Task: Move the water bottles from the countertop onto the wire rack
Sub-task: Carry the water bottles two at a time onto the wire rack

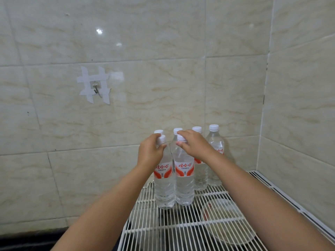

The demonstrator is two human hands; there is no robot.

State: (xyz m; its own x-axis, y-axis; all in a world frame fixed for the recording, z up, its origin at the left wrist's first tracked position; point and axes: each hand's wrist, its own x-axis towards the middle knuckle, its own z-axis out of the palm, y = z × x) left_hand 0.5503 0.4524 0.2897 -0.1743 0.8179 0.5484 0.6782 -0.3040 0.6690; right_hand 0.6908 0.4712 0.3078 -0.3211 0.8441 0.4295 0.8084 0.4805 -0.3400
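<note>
Several clear water bottles with white caps and red-and-white labels stand upright on the white wire rack (181,230), grouped at its far end near the wall corner. My left hand (149,153) is wrapped around the neck of the front left bottle (164,187). My right hand (196,144) grips the neck of the front right bottle (184,185), thumb below its cap. Both front bottles rest with their bases on the rack wires. Behind them stand more bottles, the rightmost bottle (215,142) nearest the corner.
Tiled walls close in at the back and right. A taped metal hook (95,88) is stuck on the back wall at left. Under the rack lies a glass lid (224,221) over a dark stove area. A dark countertop edge (27,240) shows bottom left.
</note>
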